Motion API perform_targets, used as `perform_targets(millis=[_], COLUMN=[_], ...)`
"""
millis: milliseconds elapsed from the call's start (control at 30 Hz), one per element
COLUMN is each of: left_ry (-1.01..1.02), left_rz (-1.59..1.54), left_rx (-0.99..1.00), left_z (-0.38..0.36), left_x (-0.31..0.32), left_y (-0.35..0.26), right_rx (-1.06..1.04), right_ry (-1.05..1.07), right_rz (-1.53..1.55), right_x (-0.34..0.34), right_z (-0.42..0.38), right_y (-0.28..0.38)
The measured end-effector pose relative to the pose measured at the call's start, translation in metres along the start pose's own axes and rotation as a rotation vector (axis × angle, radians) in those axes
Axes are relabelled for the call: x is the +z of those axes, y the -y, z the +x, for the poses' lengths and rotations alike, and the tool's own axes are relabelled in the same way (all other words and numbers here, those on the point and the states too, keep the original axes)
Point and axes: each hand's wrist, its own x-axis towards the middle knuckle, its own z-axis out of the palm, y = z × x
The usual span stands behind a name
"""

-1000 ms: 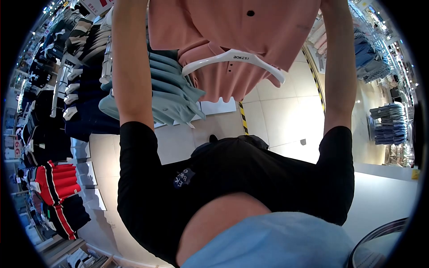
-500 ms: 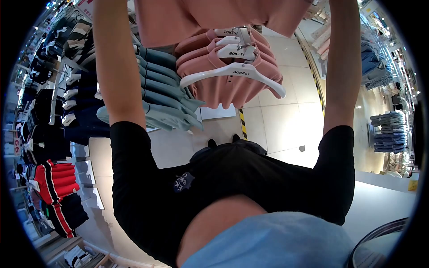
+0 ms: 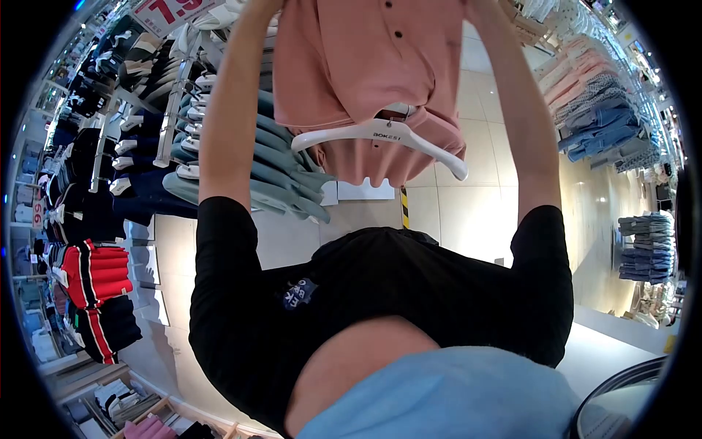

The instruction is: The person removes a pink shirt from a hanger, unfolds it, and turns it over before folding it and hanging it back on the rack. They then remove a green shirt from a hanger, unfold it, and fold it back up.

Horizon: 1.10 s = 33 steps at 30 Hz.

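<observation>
A pink polo shirt (image 3: 351, 62) with dark buttons hangs stretched between my raised arms at the top of the view. My left hand (image 3: 265, 4) is at its left edge and my right hand (image 3: 475, 6) at its right edge. The frame's top cuts off both hands, so the fingers do not show, but the shirt hangs from them. Just below its hem, a white hanger (image 3: 376, 132) marked BOKEST is on the rack, with nothing on it. Behind that hanger are more pink shirts (image 3: 395, 164), mostly covered by the held one.
Grey-green shirts (image 3: 281, 172) hang left of the pink ones, with navy garments (image 3: 142, 186) further left. Red garments (image 3: 99, 274) hang at lower left. Denim and pale clothes (image 3: 599, 121) fill a right-hand rack. Black-yellow tape (image 3: 405, 208) runs along the tiled floor.
The pink polo shirt has come lower and nearer, showing its buttons and covering the rear hangers. My arms have drawn closer together.
</observation>
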Motion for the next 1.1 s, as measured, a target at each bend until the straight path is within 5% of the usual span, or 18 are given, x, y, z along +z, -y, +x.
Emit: perform_targets(millis=[67, 167, 233, 267, 533, 667, 867, 1100], left_ry=[0.042, 0.037, 0.066, 0.063, -0.022, 0.121, -0.072, 0.21], left_rz=[-0.063, -0.124, -0.176, -0.195, -0.194, -0.095, -0.17, 0.277], left_rx=[-0.123, -0.247, -0.28, -0.313, -0.406, -0.434, -0.49, -0.679], left_z=[0.001, -0.011, -0.015, -0.018, -0.06, -0.073, -0.117, -0.212], left_x=[0.008, 0.023, 0.025, 0.027, 0.058, 0.054, 0.046, -0.005], left_y=[0.068, 0.11, 0.125, 0.127, 0.117, 0.139, 0.099, 0.065], right_rx=[-0.079, 0.348, 0.15, 0.053, 0.412, 0.488, 0.69, 0.78], right_ry=[-0.098, 0.151, -0.031, -0.123, -0.119, -0.115, -0.077, 0.067], right_rz=[0.031, 0.271, 0.193, 0.154, 0.109, 0.159, 0.103, -0.102], right_x=[0.02, -0.067, -0.038, -0.031, -0.026, -0.001, 0.002, -0.022], right_z=[-0.032, 0.021, 0.004, -0.001, -0.047, -0.088, -0.121, -0.155], right_y=[-0.019, -0.102, -0.096, -0.096, -0.098, -0.076, -0.07, -0.068])
